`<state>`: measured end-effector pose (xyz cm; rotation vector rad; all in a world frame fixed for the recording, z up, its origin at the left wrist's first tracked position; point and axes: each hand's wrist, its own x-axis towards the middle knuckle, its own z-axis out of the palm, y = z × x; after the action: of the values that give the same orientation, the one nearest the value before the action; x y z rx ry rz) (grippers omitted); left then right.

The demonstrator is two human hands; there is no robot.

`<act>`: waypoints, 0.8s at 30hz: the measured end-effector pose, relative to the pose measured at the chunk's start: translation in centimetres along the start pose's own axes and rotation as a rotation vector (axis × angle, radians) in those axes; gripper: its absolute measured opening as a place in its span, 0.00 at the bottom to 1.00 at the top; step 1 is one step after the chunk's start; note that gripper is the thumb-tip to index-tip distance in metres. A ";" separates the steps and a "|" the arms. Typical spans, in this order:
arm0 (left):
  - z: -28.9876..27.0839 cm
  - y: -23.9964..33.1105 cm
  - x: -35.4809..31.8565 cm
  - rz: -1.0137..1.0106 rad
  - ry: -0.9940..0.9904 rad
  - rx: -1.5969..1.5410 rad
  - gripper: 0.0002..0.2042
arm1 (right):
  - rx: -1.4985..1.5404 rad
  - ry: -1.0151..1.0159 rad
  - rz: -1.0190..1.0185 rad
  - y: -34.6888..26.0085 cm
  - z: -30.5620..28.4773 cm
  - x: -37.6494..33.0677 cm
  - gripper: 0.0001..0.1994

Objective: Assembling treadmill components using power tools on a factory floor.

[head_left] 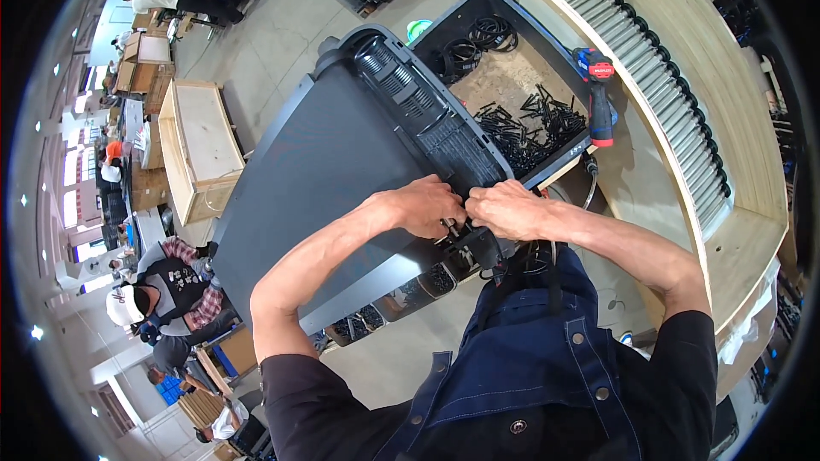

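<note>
Before me lies a large dark machine with a flat black deck [325,171] and a ridged plastic cover [414,94] along its far right side, like a treadmill. At its near right corner, my left hand [431,207] and my right hand [504,209] come close together, fingers bent and pinched. What they grip is small and mostly hidden by the fingers. Just below them shows a dark bracket-like part [478,248], with black cables hanging beside it.
Past the machine stands a bin [512,77] with black screws and coiled cables. A red and black power driver [600,98] rests by its right edge. At right is a wooden frame with metal rollers [658,85]. Parts bins [410,294] sit under the deck. A co-worker [171,290] is at left.
</note>
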<state>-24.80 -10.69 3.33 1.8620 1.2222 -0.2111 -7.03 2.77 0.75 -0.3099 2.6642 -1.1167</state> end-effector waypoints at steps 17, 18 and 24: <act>0.5 0.7 -0.2 -0.110 0.045 -0.101 0.11 | 0.227 1.185 0.504 8.2 -2.3 -7.3 0.13; 0.1 0.6 0.1 -0.109 0.051 -0.102 0.11 | -0.038 1.209 0.651 11.3 -3.4 -8.7 0.17; -0.4 -0.1 1.6 -0.051 0.013 -0.053 0.10 | 0.179 1.081 0.925 23.8 -4.7 -9.2 0.26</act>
<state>-24.22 -9.33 2.57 1.7905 1.2727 -0.1931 -2.11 24.83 -11.94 1.8150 2.7263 -1.3111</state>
